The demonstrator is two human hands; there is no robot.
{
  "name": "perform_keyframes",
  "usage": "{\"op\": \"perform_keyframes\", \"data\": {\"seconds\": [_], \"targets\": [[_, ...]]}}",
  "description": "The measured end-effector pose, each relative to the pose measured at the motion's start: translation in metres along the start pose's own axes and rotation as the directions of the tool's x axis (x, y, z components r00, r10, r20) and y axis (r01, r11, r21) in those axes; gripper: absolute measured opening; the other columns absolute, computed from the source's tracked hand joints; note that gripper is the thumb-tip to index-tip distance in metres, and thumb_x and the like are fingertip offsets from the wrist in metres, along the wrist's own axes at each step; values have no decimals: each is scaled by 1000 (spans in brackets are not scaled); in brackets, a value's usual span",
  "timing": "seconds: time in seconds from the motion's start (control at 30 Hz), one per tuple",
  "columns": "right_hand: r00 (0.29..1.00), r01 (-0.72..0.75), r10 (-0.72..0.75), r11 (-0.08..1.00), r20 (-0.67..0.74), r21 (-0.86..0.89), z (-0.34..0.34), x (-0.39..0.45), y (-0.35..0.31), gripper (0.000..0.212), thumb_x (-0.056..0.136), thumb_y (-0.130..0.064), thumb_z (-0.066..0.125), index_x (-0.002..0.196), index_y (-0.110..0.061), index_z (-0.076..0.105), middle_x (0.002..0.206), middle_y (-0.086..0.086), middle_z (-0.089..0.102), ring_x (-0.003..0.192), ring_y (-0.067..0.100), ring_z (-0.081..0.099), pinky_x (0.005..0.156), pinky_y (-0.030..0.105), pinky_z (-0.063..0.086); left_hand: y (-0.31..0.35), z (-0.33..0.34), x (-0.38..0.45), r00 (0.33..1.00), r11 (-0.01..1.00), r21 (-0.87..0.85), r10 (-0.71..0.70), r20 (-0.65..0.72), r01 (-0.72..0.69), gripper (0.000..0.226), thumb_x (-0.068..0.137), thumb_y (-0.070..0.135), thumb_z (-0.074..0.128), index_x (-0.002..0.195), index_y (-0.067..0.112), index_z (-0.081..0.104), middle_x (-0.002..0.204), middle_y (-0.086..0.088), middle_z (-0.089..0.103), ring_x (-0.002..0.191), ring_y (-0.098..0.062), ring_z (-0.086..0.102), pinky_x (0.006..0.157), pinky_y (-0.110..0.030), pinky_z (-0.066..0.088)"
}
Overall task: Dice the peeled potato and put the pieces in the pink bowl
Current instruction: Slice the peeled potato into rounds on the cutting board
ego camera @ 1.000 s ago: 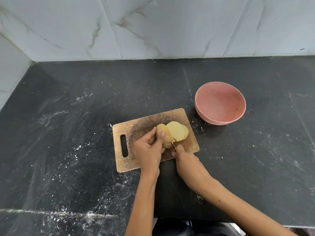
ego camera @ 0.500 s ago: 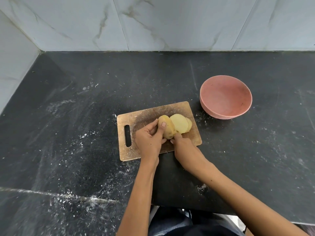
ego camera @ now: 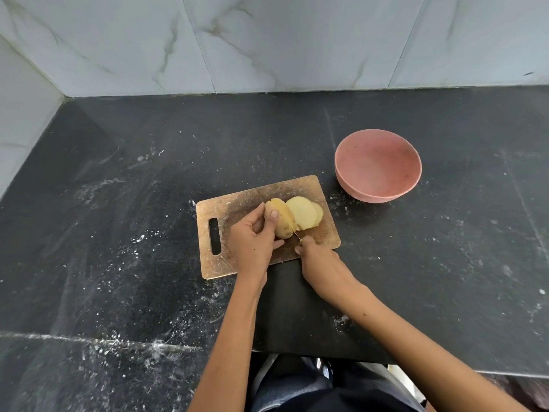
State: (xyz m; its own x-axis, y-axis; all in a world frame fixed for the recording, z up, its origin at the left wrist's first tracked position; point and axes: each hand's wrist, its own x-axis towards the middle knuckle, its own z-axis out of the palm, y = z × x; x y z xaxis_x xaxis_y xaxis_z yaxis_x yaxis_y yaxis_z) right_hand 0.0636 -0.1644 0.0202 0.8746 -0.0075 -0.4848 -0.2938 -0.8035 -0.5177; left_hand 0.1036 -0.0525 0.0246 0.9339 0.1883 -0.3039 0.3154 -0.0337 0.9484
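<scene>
Since half a second ago the right hand (ego camera: pixel 319 260) has been drawing back toward the person, so a thin sliver of knife blade (ego camera: pixel 297 235) is showing again between its knuckles and the peeled yellow potato (ego camera: pixel 282 218); before, that hand was lying hard against the potato and hiding the blade. The slices and the left hand are staying where they were.

The black stone countertop (ego camera: pixel 118 233), dusted with white specks, is spreading wide on all sides of the hands, and grey-veined marble wall tiles (ego camera: pixel 267 40) are rising beyond it. Both forearms are reaching forward from the near edge, the left one straight, the right one slanting in from the right. The rectangular wooden cutting board (ego camera: pixel 237 203) with a slotted handle is lying under both hands. The round pink bowl (ego camera: pixel 378 166) is standing beyond and to the right of the right hand, just off the board's far corner.

The left hand (ego camera: pixel 252 239) is gripping the uncut end of the potato, fingers curled over it. Two pale round slices (ego camera: pixel 303 212) are leaning just right of that hand. The right hand is closing around the knife, its handle hidden inside the fist.
</scene>
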Motion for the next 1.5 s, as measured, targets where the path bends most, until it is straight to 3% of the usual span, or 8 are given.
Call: {"op": "perform_keyframes", "data": {"seconds": [0.17,0.33,0.43,0.53,0.83,1.17,1.33,1.5], "targets": [[1000,-4,3,999,-30,-37,2,-2,-1,12,104,-25,29,95,-16,30,106,17,58,98,36,55,69,36,36,2,10,-2,992,982,146,120,29,-123,50,84,15,72,131,12,56,126,-4,63,108,-15,64,83,-43,57],[1000,-17,17,997,-1,76,5,0,0,19,103,-26,32,102,-11,44,100,16,58,95,36,54,71,36,38,-1,2,-2,998,999,-27,39,47,-38,49,82,5,72,129,12,58,115,-4,68,92,-10,70,64,-26,59],[999,-32,25,983,45,179,3,3,2,28,103,-27,34,77,-17,38,80,4,50,84,27,52,70,33,41,-2,0,-3,998,997,-80,15,61,-10,50,82,4,71,129,12,57,113,-2,69,92,-12,70,63,-25,58],[998,-19,4,976,70,216,-3,4,2,33,103,-26,35,71,-19,35,91,9,58,92,27,57,64,32,44,-1,0,-3,998,994,-109,3,64,4,50,82,3,70,129,12,57,111,-2,69,90,-11,70,64,-25,58],[992,66,-68,998,-104,-21,-33,-12,-15,26,104,-31,29,103,-12,48,86,4,47,79,23,44,68,35,36,-5,-2,-2,995,977,-204,-37,94,55,53,78,0,72,128,12,58,109,-5,71,98,-16,69,70,-28,59],[990,-98,100,995,104,-20,-27,19,-29,22,100,-15,45,117,-6,54,110,11,59,97,23,57,71,29,41,-3,-5,2,992,975,-198,-77,104,97,44,84,5,68,126,13,61,102,3,73,97,-15,69,71,-31,60],[987,34,-54,991,-154,-132,-17,-5,-18,15,101,-23,42,111,-14,50,79,-4,47,67,13,46,52,25,30,-4,-6,0,993,974,-207,-77,85,93,43,86,3,65,127,13,59,103,1,73,92,-13,70,67,-29,60],[978,86,-92,995,-185,-41,-17,-7,-19,10,102,-24,37,105,-17,44,77,-4,51,64,11,48,49,24,32,-3,-6,-1,993,973,-211,-81,83,96,45,84,4,67,128,11,59,108,-3,72,94,-14,70,69,-30,60]]}}
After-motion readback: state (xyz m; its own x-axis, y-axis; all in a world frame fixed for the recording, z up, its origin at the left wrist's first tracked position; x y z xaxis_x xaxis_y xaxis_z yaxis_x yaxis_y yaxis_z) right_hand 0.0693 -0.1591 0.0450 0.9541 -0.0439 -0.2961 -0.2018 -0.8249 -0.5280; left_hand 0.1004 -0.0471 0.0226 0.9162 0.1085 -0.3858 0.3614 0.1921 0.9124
